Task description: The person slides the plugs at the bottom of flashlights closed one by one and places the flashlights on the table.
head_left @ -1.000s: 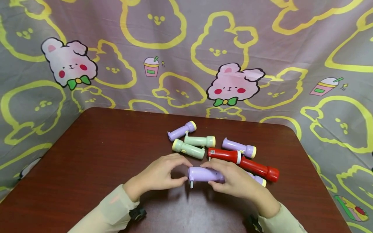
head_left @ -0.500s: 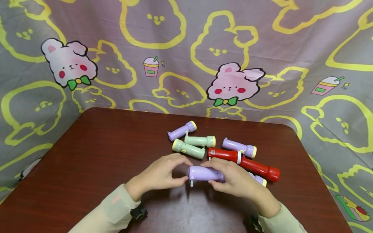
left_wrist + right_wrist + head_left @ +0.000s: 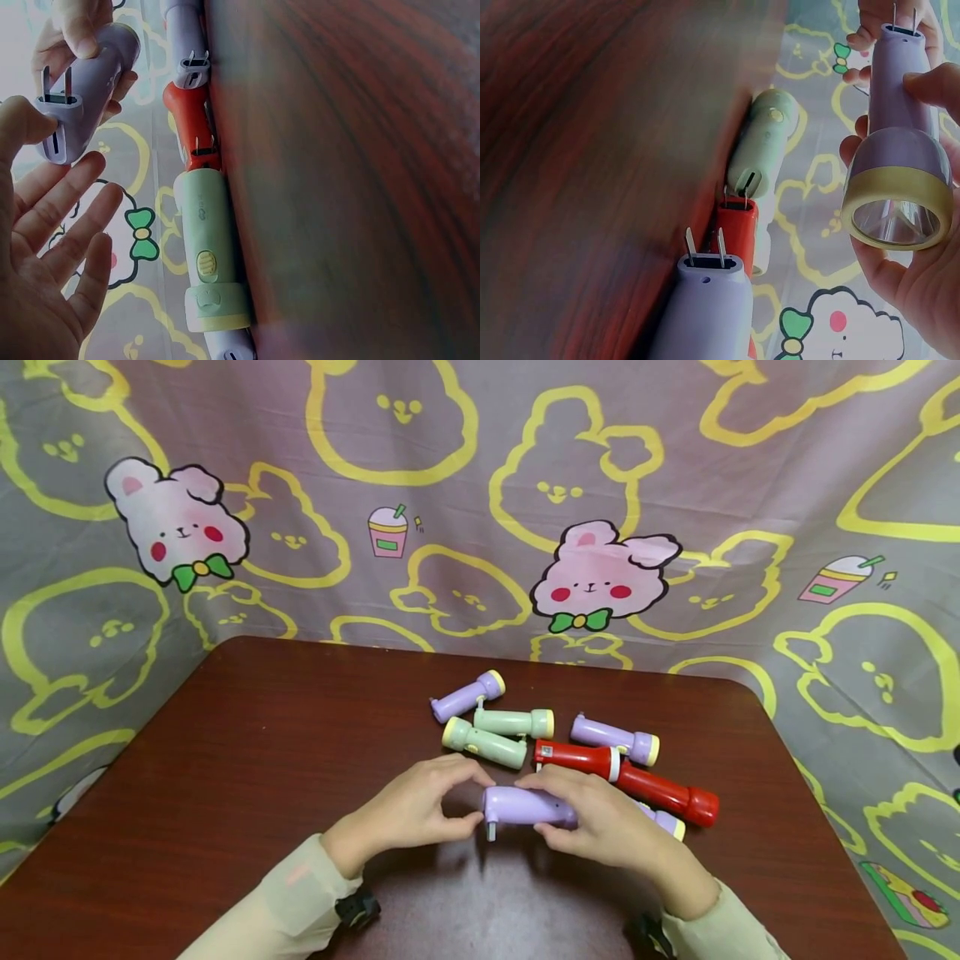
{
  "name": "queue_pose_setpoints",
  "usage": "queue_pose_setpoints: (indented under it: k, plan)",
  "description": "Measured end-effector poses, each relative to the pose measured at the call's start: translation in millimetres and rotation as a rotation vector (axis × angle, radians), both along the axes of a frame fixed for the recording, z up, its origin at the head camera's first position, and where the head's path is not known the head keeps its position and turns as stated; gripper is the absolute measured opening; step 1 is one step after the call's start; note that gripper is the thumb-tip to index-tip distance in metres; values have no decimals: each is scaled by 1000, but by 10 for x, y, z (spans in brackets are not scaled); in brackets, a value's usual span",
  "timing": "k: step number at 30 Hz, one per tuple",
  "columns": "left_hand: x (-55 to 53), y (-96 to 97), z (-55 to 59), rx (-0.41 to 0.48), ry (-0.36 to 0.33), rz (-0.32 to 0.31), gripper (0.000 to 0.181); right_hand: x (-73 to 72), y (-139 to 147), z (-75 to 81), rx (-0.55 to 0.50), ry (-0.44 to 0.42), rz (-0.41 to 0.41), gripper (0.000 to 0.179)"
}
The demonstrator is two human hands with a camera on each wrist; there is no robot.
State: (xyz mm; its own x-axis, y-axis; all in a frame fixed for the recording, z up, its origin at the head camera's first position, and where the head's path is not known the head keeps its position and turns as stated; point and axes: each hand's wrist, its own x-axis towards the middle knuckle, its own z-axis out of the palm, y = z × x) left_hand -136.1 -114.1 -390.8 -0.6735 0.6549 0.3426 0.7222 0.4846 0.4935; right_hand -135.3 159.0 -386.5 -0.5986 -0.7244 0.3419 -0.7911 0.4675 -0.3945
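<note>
A purple flashlight (image 3: 522, 805) is held up over the table between both hands, lying roughly level. My right hand (image 3: 603, 818) grips its body near the lens end, with the thumb on one side and fingers round the other. My left hand (image 3: 420, 803) pinches the tail end between thumb and index finger, while the other fingers stay extended in the left wrist view. Two metal plug prongs (image 3: 56, 85) stick out by the tail, folded out from the body. The yellow-rimmed lens (image 3: 896, 219) shows in the right wrist view; in the head view the right hand hides it.
Just behind the hands lie two green flashlights (image 3: 495, 747), two red flashlights (image 3: 671, 795) end to end, and purple flashlights (image 3: 615, 739) further out. One purple flashlight (image 3: 663, 820) is partly hidden by the right hand. A patterned curtain (image 3: 465, 527) surrounds the brown table (image 3: 262, 752).
</note>
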Motion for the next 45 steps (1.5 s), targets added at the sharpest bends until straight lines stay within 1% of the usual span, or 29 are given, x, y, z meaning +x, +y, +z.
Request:
queue_pose_setpoints:
  k: [6, 11, 19, 25, 29, 35, 40, 45]
  plan:
    - [-2, 18, -22, 34, -27, 1, 32, -2, -7, -12, -15, 6, -1, 48]
    - [-8, 30, -36, 71, -30, -13, 31, 6, -4, -21, -28, -1, -6, 48]
    - [-18, 42, -48, 115, -57, -28, 30, -2, -3, -31, -35, -16, -6, 49]
    - [-32, 56, -66, 140, -42, -53, 31, -2, -10, -31, -37, -6, -7, 49]
    - [-38, 53, -61, 136, -44, -72, 31, 3, -13, -49, -46, -2, 3, 50]
    - [-42, 21, -23, 103, -75, -84, 32, 3, 2, -68, -68, -2, 23, 50]
    - [-42, 22, 7, 92, -84, -78, 32, 1, 12, -64, -76, -10, 22, 49]
    - [-37, 35, -1, 89, -90, -69, 31, 5, 18, -77, -74, -28, 17, 49]
